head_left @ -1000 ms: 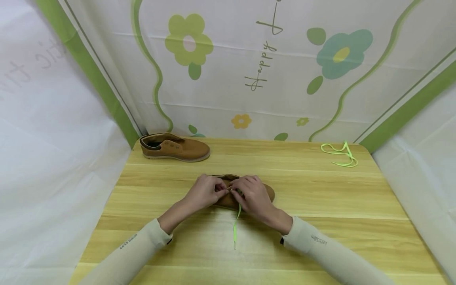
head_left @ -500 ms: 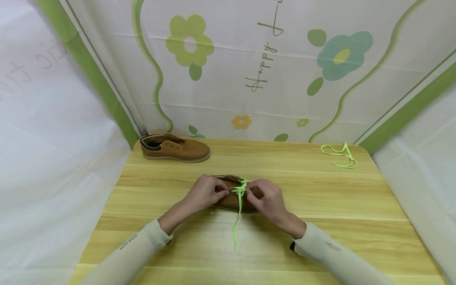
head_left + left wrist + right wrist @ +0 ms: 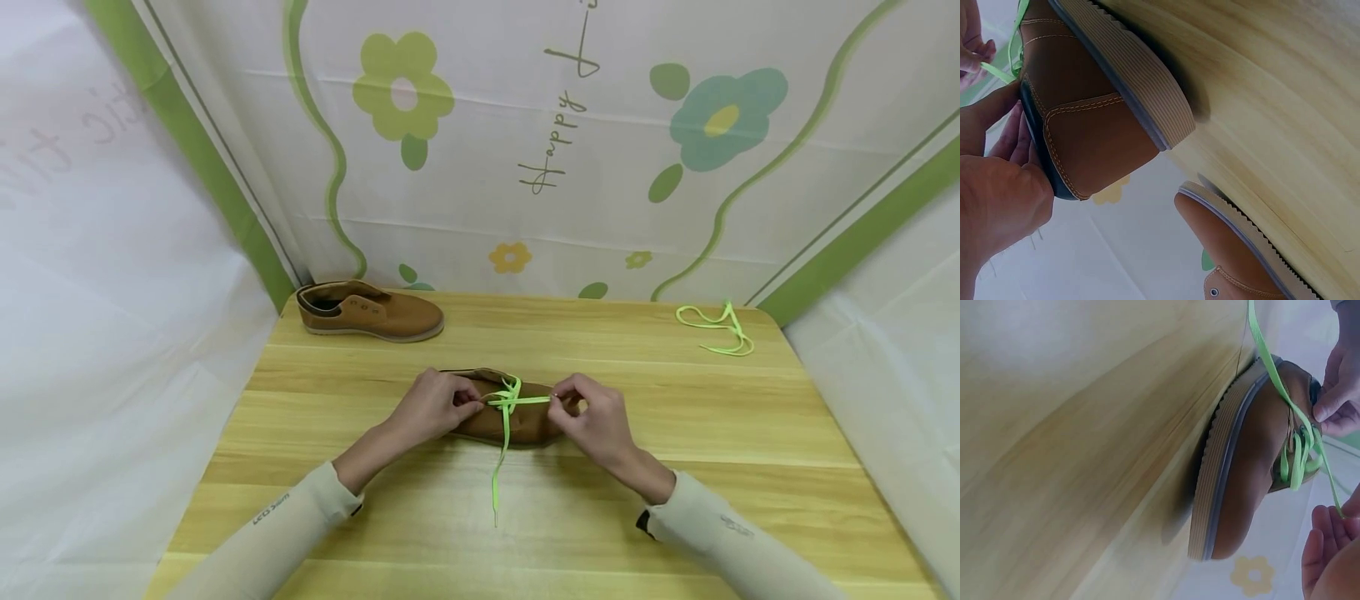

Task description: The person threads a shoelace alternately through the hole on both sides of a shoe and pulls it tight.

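A brown leather shoe [image 3: 531,427] lies at the middle of the table, toe to the right, with a bright green shoelace [image 3: 532,401] threaded across its front. My left hand [image 3: 435,406] pinches the edge of the shoe's opening beside the eyelets; the right wrist view shows its thumb [image 3: 1329,405] there. Between thumb and fingertips, my right hand [image 3: 597,422] holds one lace end, drawn out taut over the toe. The other end hangs down the near side onto the table. In the right wrist view, several lace rows [image 3: 1297,459] cross the shoe's tongue area.
A second brown shoe [image 3: 405,317], with bare eyelets, stands at the table's back left. Another green shoelace [image 3: 727,321] lies loose at the back right. A white printed cloth [image 3: 480,150] rises behind the wooden table [image 3: 675,533].
My right hand has moved from the eyelets rightward past the toe, pulling the lace end out with it. My left hand has kept its place on the shoe.
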A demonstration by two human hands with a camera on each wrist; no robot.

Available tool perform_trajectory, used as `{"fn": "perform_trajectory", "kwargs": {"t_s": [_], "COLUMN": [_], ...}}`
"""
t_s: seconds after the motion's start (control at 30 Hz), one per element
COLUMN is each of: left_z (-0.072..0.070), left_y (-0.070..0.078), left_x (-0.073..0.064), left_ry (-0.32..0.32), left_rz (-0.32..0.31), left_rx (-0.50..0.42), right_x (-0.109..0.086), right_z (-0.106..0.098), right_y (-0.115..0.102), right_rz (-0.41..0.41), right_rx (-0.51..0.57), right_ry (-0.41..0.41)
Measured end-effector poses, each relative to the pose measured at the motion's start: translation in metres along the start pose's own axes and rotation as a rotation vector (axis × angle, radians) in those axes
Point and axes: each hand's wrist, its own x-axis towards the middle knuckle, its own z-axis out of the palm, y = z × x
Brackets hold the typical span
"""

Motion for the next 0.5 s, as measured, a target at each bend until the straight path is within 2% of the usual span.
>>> {"fn": "perform_trajectory", "kwargs": {"t_s": [0.3, 0.5], "left_z": [0.0, -0.001], "left_y": [0.001, 0.002], "left_x": [0.0, 0.0], "left_ry": [-0.002, -0.007], "left_rz": [0.004, -0.007], "left_rx": [0.017, 0.013], "right_x": [-0.009, -0.017], "right_z": [-0.016, -0.026], "right_y": [0.006, 0.012], "right_rz": [0.088, 0.099], "right_rx": [-0.026, -0.056], "right_ry": [-0.004, 0.003]}}
